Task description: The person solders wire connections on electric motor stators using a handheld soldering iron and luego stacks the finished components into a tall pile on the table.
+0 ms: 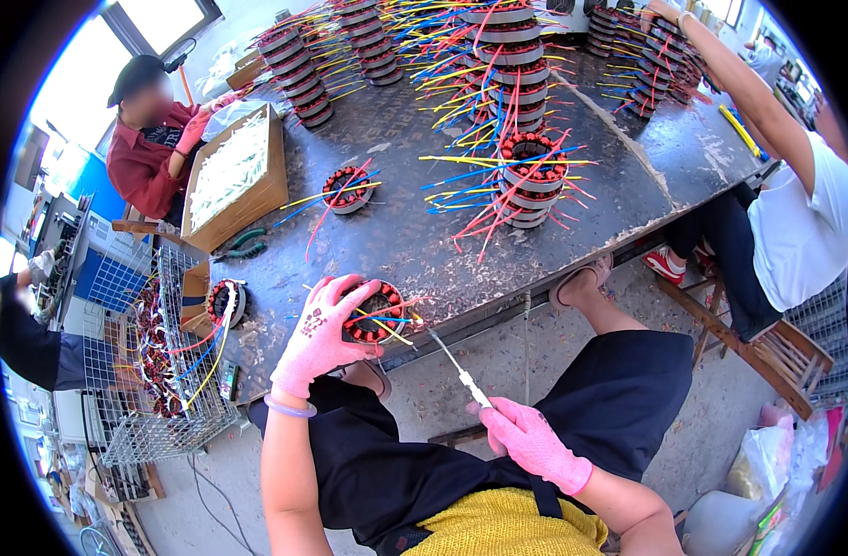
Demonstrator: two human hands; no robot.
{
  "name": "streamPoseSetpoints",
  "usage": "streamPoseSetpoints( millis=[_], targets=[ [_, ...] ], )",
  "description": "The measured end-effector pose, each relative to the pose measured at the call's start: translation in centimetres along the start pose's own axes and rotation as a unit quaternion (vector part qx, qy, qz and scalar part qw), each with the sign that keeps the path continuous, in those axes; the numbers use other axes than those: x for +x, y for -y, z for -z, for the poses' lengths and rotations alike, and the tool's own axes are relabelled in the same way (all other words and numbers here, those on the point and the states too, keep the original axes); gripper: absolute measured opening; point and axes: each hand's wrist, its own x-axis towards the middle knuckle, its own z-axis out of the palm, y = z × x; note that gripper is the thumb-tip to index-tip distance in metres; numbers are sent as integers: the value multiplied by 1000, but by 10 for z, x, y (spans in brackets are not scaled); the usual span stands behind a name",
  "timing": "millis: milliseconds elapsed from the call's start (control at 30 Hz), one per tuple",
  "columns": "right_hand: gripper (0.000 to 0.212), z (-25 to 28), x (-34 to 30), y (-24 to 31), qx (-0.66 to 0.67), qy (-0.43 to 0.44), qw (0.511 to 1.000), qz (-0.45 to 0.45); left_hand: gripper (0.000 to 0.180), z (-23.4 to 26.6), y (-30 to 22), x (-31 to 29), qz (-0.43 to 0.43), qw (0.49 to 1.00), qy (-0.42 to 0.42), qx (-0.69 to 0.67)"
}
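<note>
Head view: wound stator under work at the near table edge.

The round copper-wound motor stator with red insulation and coloured leads (376,313) sits on the edge of the dark, scuffed worktable (415,232), gripped from above by the left hand (320,335) in a pink glove, fingers curled over its rim. The right hand (532,443), also pink-gloved, is closed around the white handle of a thin metal pick tool (454,363), its tip touching the stator's right side. Judged progress: this unit is mid-process. One loose stator (347,189) lies beyond the left hand; tall stacks of stators with yellow, blue and red leads (526,176) stand farther off. A wire basket holding more stators (160,361) sits left of the left hand.
</note>
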Motion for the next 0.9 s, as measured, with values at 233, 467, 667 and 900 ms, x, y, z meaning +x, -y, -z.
streamPoseSetpoints(
  millis=[233,467,667,900],
  targets=[
    [37,1,0,3,-8,1,1000,-6,91,1,-2,1,1,1000,2,-2],
    [36,2,1,2,-19,2,1000,-2,93,-1,-1,0,0,1000,-7,4],
    [36,4,3,-14,36,-13,999,-7,91,3,1,2,-10,1000,4,-14],
    [37,5,1,-14,40,-18,999,-6,97,-1,1,1,-30,999,-19,32]
  ],
)
